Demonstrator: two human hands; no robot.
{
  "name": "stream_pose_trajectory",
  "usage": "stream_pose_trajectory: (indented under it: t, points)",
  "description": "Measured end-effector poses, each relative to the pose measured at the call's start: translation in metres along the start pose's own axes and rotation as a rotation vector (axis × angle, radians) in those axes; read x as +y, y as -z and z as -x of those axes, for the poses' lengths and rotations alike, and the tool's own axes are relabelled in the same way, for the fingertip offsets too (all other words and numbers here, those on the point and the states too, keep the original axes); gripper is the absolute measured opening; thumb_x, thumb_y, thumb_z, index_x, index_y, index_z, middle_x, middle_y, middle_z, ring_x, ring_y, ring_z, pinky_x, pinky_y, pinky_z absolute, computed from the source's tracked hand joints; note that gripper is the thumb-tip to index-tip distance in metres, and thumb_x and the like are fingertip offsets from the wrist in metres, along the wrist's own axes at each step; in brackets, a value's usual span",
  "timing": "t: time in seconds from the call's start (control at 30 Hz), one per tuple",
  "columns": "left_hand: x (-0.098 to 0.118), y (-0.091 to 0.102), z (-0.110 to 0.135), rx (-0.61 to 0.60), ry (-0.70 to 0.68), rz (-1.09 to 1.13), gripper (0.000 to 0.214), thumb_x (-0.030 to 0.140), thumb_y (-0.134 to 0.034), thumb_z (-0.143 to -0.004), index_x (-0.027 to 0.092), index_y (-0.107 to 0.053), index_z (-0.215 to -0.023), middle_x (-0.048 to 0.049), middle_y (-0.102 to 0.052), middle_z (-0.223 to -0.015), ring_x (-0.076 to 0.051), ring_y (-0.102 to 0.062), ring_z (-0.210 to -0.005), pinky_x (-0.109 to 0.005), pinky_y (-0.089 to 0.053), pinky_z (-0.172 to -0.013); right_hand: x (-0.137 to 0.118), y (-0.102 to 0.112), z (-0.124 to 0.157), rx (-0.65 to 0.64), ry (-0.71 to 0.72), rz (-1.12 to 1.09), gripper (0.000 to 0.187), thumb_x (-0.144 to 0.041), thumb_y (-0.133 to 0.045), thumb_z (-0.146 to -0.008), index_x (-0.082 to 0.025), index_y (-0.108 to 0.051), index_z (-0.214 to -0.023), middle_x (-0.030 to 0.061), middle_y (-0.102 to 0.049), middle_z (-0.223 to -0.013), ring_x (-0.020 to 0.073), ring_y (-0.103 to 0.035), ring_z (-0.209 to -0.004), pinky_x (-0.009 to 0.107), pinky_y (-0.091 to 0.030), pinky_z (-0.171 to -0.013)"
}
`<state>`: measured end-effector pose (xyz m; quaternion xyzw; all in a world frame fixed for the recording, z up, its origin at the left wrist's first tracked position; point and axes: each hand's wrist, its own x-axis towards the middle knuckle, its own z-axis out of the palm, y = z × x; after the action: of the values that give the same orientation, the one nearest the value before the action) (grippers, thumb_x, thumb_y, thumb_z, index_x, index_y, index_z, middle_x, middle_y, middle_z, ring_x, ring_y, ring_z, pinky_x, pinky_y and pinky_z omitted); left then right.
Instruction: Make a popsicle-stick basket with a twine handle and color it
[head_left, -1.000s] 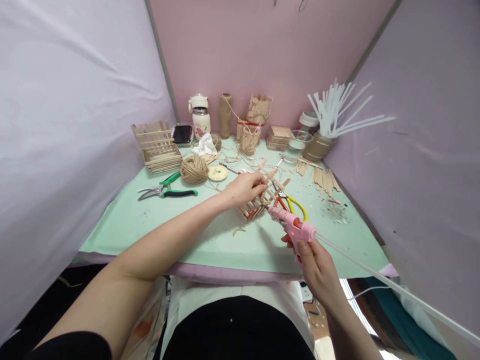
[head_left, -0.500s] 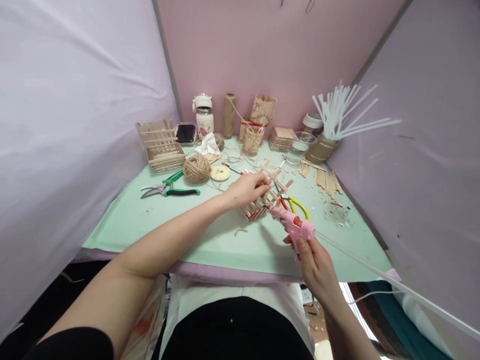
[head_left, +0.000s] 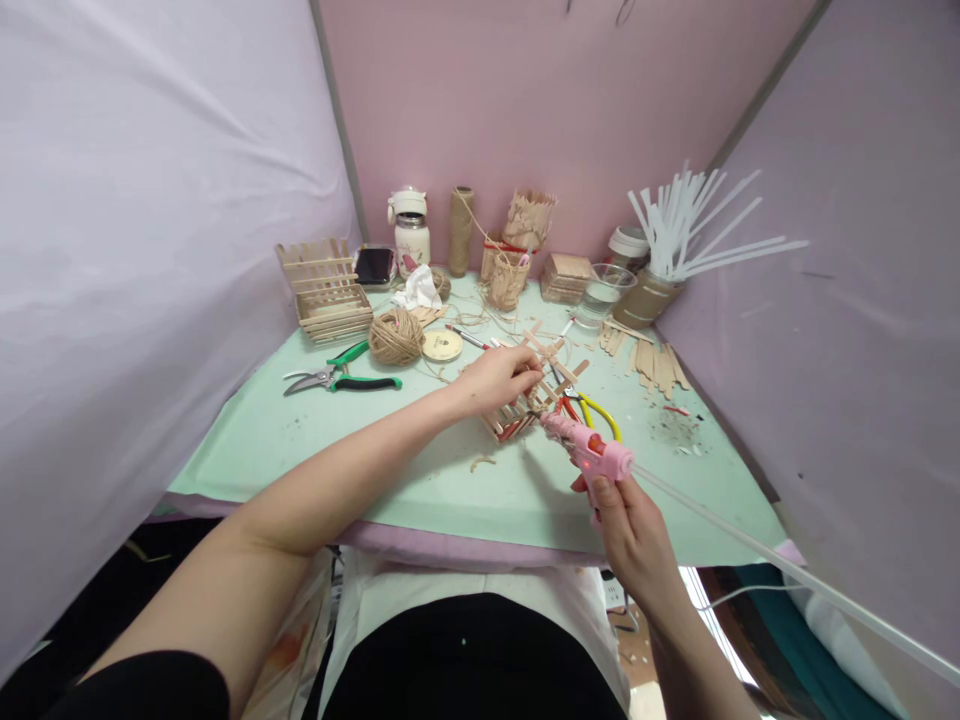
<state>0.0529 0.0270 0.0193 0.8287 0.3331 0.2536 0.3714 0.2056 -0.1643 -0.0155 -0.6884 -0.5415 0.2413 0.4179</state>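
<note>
My left hand (head_left: 499, 378) is closed on a small frame of wooden craft sticks (head_left: 544, 372) that rests on the green mat (head_left: 420, 480). My right hand (head_left: 626, 525) grips a pink glue gun (head_left: 592, 452). The gun's nozzle points at the lower right edge of the stick frame. A long white glue stick (head_left: 757, 555) trails out of the back of the gun to the right. Yellow-handled scissors (head_left: 600, 412) lie just behind the gun.
Green-handled shears (head_left: 341, 378), a ball of twine (head_left: 395, 336) and a tape roll (head_left: 441, 345) lie at left. A stick crate (head_left: 324, 290), a jar, twine-wrapped cups, loose sticks (head_left: 649, 362) and a holder of white glue sticks (head_left: 679, 235) line the back. Cloth walls close both sides.
Both hands stay in place on the stick frame and the glue gun. Only the view has shifted slightly.
</note>
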Motion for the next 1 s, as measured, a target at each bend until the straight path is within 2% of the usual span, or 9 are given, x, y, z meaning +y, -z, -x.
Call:
stream_pose_trajectory:
  t: [1.0]
  points:
    - [-0.0011,-0.0011,0.0003,-0.005,-0.009,0.019,0.01,0.024,-0.053,-0.085,0.017,-0.06,-0.082,0.005,-0.063,-0.064,-0.009,-0.056,-0.049,-0.023,-0.041,-0.058,0.0012,-0.0026,0.0075,-0.044,0.017,0.008,0.054,-0.061,-0.038,-0.091,-0.016,-0.065,-0.084,0.0016,-0.055,-0.061,0.0157,-0.053,-0.054,0.027,-0.044,-0.052]
